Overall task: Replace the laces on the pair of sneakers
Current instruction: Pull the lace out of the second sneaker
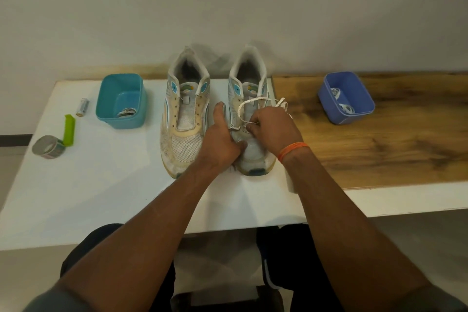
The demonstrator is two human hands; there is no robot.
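1. Our right hand (272, 129) fingers pinch the white lace (249, 105) to thread it.
2. Our left hand (222, 140) lies flat, fingers straight, steadying the right sneaker (249, 152) at frame centre.
3. The left sneaker (186, 119) waits laceless.

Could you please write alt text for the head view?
The right hand pinches a white lace at the right sneaker while the left hand steadies it; the left sneaker has no lace. Teal tub left, blue tub right.
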